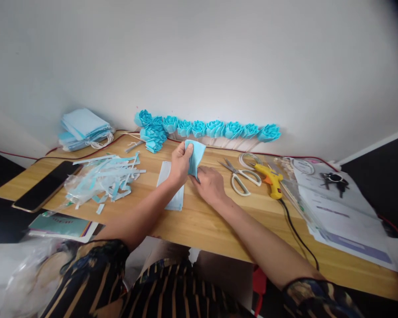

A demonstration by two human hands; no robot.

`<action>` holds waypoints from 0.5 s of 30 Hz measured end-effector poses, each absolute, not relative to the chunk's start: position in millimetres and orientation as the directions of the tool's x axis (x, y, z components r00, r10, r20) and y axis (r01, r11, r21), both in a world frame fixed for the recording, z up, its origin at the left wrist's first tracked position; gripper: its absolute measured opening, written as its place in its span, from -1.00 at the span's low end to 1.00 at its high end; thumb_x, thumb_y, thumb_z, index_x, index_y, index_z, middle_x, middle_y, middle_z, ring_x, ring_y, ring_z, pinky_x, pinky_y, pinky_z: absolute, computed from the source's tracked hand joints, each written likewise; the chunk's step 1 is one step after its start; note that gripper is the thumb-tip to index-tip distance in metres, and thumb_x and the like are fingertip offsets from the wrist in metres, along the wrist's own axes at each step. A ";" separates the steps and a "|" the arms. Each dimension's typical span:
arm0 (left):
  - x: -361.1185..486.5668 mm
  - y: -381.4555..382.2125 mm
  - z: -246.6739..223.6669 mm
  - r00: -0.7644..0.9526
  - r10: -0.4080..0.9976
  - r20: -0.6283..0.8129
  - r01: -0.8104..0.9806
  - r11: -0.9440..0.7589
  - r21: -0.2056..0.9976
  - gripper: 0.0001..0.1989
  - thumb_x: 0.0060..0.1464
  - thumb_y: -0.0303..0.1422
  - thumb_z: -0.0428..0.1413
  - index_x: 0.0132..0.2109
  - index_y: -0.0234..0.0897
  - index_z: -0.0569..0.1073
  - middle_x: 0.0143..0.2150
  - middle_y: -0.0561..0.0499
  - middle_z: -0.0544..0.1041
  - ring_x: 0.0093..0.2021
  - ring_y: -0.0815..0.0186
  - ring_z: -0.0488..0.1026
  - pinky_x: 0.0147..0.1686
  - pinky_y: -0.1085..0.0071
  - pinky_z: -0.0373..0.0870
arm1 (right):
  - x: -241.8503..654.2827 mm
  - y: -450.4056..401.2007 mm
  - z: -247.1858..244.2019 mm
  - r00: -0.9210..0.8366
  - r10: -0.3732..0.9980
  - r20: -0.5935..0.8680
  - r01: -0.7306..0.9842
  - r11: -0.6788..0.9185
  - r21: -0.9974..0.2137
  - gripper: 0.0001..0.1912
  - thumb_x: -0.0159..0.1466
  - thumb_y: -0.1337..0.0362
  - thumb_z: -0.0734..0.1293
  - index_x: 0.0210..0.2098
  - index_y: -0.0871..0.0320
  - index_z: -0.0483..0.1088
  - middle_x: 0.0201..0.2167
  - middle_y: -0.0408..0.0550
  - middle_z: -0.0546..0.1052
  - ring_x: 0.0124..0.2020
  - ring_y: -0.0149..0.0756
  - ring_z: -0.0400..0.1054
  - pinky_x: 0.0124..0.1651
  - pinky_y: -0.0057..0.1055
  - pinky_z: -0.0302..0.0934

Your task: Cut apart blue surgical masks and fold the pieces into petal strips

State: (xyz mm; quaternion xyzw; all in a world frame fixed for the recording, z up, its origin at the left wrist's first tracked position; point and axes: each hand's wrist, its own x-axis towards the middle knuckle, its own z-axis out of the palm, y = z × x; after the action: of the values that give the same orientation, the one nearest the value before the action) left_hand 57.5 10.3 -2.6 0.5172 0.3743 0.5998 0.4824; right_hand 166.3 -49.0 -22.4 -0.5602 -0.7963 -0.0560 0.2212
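Observation:
A small folded piece of light-blue fabric [196, 157], like that of a face mask, is held upright above the table. My left hand [180, 162] pinches its left side, the thumb lying on its face. At its lower right corner, my right hand [209, 183] grips the edge with fingers closed. Beneath my left forearm lies a flat blue-and-white mask sheet [175, 201], partly covered by the arm. Scissors [240, 176] with white handles rest right of my right hand, their blades apart. A row of blue fabric flowers [215, 129] on thin sticks lines the wall behind.
Left on the wooden table [202, 229] are a phone [46, 187], a heap of cut strips [102, 179] and stacked masks [84, 126]. To the right lie a yellow glue gun [270, 179] with a black cord, a wire coil [250, 160], papers [338, 212] and keys [334, 181].

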 end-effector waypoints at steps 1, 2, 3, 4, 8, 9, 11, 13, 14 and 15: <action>56.6 11.8 -3.0 -0.001 0.961 0.276 -0.163 -0.273 0.948 -0.67 0.13 -0.06 0.05 -0.36 -0.24 0.27 -0.44 0.10 0.31 -0.40 0.40 0.21 -0.36 0.48 0.20 | 168.8 -48.1 -19.8 -0.278 0.878 0.389 0.907 0.373 -0.194 -0.79 0.33 0.22 0.29 -0.34 0.16 0.50 -0.35 0.07 0.60 -0.30 -0.16 0.44 -0.24 -0.30 0.09; 55.5 13.6 -3.4 -0.005 0.954 0.301 -0.135 -0.299 0.945 -0.69 0.14 -0.09 0.05 -0.37 -0.24 0.27 -0.44 0.10 0.29 -0.41 0.40 0.20 -0.36 0.48 0.19 | 173.4 -46.7 -16.0 -0.287 0.891 0.352 0.889 0.385 -0.248 -0.81 0.32 0.20 0.31 -0.33 0.15 0.51 -0.36 0.03 0.60 -0.31 -0.18 0.45 -0.25 -0.32 0.11; 54.4 15.5 -3.9 -0.009 0.944 0.330 -0.106 -0.329 0.938 -0.70 0.14 -0.12 0.05 -0.38 -0.24 0.26 -0.45 0.11 0.27 -0.42 0.40 0.19 -0.37 0.48 0.17 | 180.1 -44.8 -11.2 -0.299 0.902 0.312 0.862 0.396 -0.318 -0.81 0.30 0.16 0.34 -0.31 0.12 0.53 -0.38 -0.02 0.61 -0.33 -0.20 0.46 -0.26 -0.33 0.13; 53.6 17.1 -4.3 -0.013 0.933 0.360 -0.075 -0.360 0.930 -0.72 0.15 -0.16 0.05 -0.40 -0.25 0.26 -0.46 0.11 0.25 -0.42 0.41 0.18 -0.37 0.48 0.15 | 188.6 -42.6 -5.3 -0.310 0.913 0.266 0.824 0.397 -0.405 -0.80 0.27 0.10 0.37 -0.26 0.08 0.54 -0.41 -0.09 0.61 -0.36 -0.23 0.46 -0.29 -0.36 0.14; 56.1 14.9 -5.7 0.058 0.905 0.421 0.031 -0.423 0.906 -0.79 0.17 -0.27 0.04 -0.40 -0.26 0.32 -0.46 0.10 0.30 -0.40 0.39 0.22 -0.34 0.47 0.17 | 223.1 -35.5 20.2 -0.104 0.942 0.320 0.651 0.308 -0.694 -0.58 0.27 0.00 0.34 0.03 0.06 0.50 -0.32 -0.09 0.64 -0.36 -0.28 0.48 -0.32 -0.38 0.24; 58.2 11.9 -5.9 0.087 0.903 0.421 0.052 -0.426 0.903 -0.80 0.17 -0.28 0.03 -0.40 -0.26 0.33 -0.46 0.10 0.32 -0.40 0.39 0.24 -0.34 0.47 0.18 | 227.4 -35.1 24.6 -0.073 0.930 0.361 0.611 0.328 -0.720 -0.59 0.29 0.01 0.31 0.02 0.08 0.50 -0.28 -0.06 0.64 -0.32 -0.28 0.49 -0.28 -0.37 0.27; 63.2 4.0 -5.8 0.136 0.898 0.418 0.094 -0.432 0.897 -0.80 0.18 -0.29 0.03 -0.39 -0.27 0.37 -0.45 0.09 0.36 -0.40 0.38 0.27 -0.34 0.46 0.19 | 228.5 -36.2 29.3 -0.040 0.895 0.444 0.575 0.384 -0.722 -0.64 0.28 0.05 0.34 -0.03 0.09 0.52 -0.21 -0.05 0.63 -0.24 -0.26 0.49 -0.20 -0.35 0.30; 67.5 -3.8 -5.3 0.165 0.894 0.417 0.125 -0.438 0.890 -0.80 0.19 -0.29 0.02 -0.36 -0.27 0.41 -0.44 0.08 0.41 -0.38 0.37 0.29 -0.34 0.46 0.20 | 222.4 -38.1 28.7 -0.049 0.862 0.504 0.586 0.434 -0.684 -0.69 0.26 0.10 0.37 -0.07 0.08 0.53 -0.18 -0.05 0.63 -0.21 -0.27 0.48 -0.16 -0.35 0.30; 69.2 -7.0 -5.1 0.178 0.892 0.416 0.137 -0.441 0.887 -0.80 0.20 -0.29 0.02 -0.34 -0.27 0.43 -0.43 0.07 0.43 -0.38 0.36 0.31 -0.33 0.46 0.21 | 218.5 -38.9 27.2 -0.044 0.849 0.526 0.600 0.444 -0.665 -0.73 0.26 0.12 0.37 -0.11 0.08 0.54 -0.20 -0.06 0.62 -0.23 -0.28 0.47 -0.17 -0.35 0.30; 70.6 -9.3 -4.9 0.192 0.890 0.414 0.149 -0.443 0.884 -0.80 0.20 -0.29 0.02 -0.34 -0.27 0.44 -0.42 0.07 0.44 -0.37 0.36 0.31 -0.33 0.45 0.22 | 215.0 -39.5 25.3 -0.032 0.837 0.546 0.616 0.447 -0.649 -0.78 0.26 0.14 0.36 -0.16 0.09 0.55 -0.23 -0.06 0.62 -0.25 -0.29 0.46 -0.18 -0.36 0.29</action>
State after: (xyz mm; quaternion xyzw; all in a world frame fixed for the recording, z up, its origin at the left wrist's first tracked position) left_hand 70.6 -9.3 -4.9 0.6804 0.3817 0.5084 0.3645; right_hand 215.0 -39.5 25.3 -0.5125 -0.7087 0.1174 0.4704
